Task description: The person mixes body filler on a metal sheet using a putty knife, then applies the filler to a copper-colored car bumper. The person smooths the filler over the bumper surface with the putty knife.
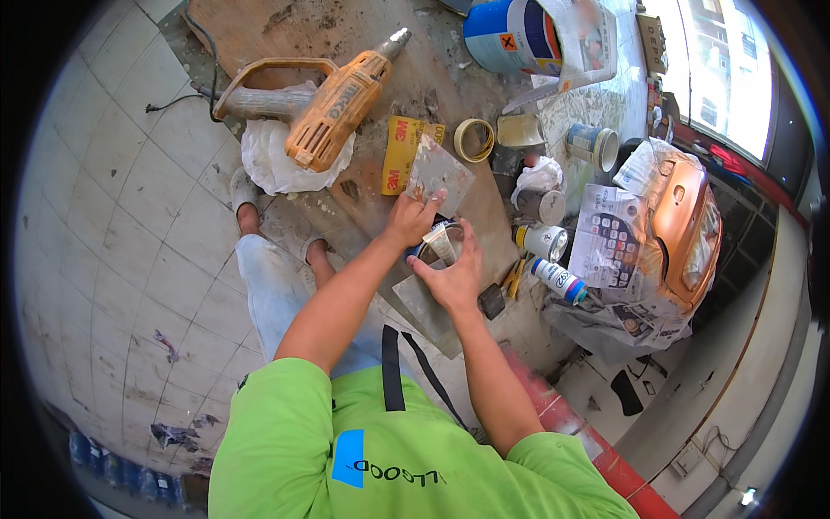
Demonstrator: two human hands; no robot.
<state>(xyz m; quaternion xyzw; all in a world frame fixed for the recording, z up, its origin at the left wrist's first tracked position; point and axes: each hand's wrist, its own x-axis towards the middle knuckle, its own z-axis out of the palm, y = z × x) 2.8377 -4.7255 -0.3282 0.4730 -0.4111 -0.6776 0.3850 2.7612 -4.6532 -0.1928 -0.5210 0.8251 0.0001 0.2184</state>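
My left hand grips the lower edge of a thin, paint-stained square metal plate, tilted over part of a yellow sandpaper pack. Just below it, my right hand is wrapped round a round open tin, close against the left hand; its contents are hard to make out. Another flat plate lies under my hands. A roll of masking tape lies above them, and yellow-handled pliers lie to the right beside a dark block.
An orange power tool rests on white cloth on the stained board. A blue drum stands behind. Several tins and a spray can are at the right, near an orange car part on newspaper. A red-edged ledge is lower right.
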